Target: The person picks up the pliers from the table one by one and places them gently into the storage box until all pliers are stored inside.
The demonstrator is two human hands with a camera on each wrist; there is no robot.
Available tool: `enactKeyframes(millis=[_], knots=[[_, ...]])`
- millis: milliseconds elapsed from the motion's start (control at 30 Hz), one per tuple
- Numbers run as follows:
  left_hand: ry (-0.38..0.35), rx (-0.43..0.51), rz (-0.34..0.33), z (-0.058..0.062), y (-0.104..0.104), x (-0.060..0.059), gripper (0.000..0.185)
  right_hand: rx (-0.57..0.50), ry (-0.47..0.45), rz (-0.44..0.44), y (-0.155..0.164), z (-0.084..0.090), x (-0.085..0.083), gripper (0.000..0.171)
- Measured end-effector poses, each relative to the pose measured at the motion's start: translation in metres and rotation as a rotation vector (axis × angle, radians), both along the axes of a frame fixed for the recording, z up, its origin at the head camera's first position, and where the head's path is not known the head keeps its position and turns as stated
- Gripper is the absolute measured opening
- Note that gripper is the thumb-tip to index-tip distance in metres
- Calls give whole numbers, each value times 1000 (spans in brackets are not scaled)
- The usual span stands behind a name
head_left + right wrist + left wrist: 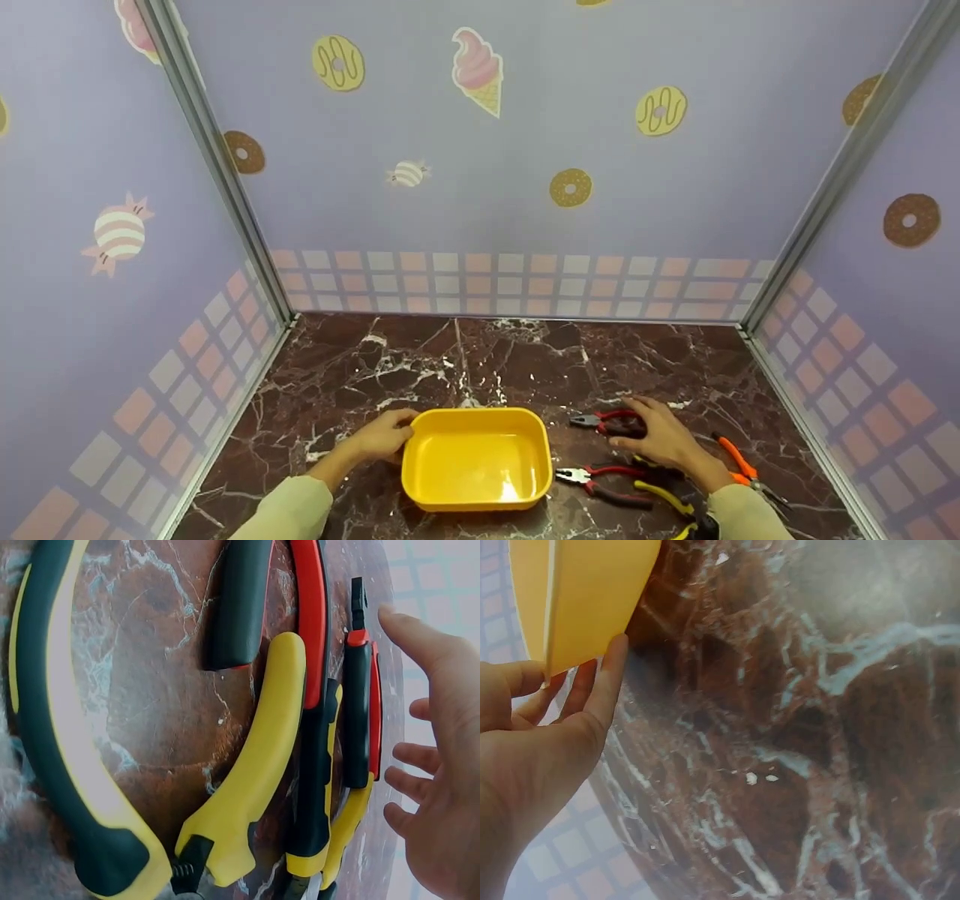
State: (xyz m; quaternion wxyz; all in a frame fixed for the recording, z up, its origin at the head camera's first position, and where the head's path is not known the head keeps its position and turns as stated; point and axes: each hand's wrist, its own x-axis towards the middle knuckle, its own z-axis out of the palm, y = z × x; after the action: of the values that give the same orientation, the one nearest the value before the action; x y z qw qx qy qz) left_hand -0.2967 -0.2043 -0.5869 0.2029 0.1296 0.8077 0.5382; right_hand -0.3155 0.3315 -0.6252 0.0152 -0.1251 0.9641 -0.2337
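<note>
You are working on a dark marble table [420, 367] inside a booth w/ purple walls. Your left hand [382, 437] is resting against the left end of the yellow tray [477, 457], which is sitting near you at the centre of the table. In the left wrist view the fingers [609, 679] are lying almost straight along the tray's outer wall and touching it, thumb on the near side; they are not curling round the rim, so the hand is relaxed, not gripping.

Your right hand [660, 439] is hovering over the tools to the right of the tray. Its fingers are spread and loosely bent, and the right wrist view is showing an open palm [442, 787] beside the handles, holding nothing. Under the fingertips, a red-black pliers [609, 423] is lying, its nose pointing left toward the tray; I cannot tell if the fingers are touching it.

Nearer to you, a second red pliers [600, 480] is lying just beside the tray's right wall, approx. parallel to the first. A yellow-handled tool [664, 499] is lying near your right wrist, partly hidden by the sleeve. An orange-handled tool [739, 461] is lying further right, apart from the others.
</note>
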Motion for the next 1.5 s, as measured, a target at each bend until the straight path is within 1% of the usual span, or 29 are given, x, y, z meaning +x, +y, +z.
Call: enactKeyframes(millis=[100,200,400,500,700,867,933,1100,1300,1400,1500], knots=[[-84,53,33,-4,-1,3,36,-6,-16,-4,0,-2,-1,90],[-142,100,55,-8,-2,4,38,-15,-25,-11,1,-3,-2,90],[-202,170,66,-16,-5,5,41,-11,-29,-6,1,-6,-3,86],[-237,191,75,-19,-7,6,45,-11,-7,-3,1,-6,-3,79],[-301,227,102,-28,-12,5,55,22,99,12,3,-10,-3,62],[-305,265,114,-37,-16,6,63,70,158,14,5,-14,-6,55],[-303,275,120,-41,-17,6,65,80,163,16,4,-15,-6,54],[-304,286,148,-46,-17,8,67,112,147,30,2,-13,-8,55],[-285,279,170,-48,-16,9,67,144,146,51,1,-11,-8,54],[-282,285,168,-49,-15,9,66,178,129,65,0,-9,-8,54],[-279,282,183,-49,-15,9,66,211,108,88,-2,-7,-10,56]])
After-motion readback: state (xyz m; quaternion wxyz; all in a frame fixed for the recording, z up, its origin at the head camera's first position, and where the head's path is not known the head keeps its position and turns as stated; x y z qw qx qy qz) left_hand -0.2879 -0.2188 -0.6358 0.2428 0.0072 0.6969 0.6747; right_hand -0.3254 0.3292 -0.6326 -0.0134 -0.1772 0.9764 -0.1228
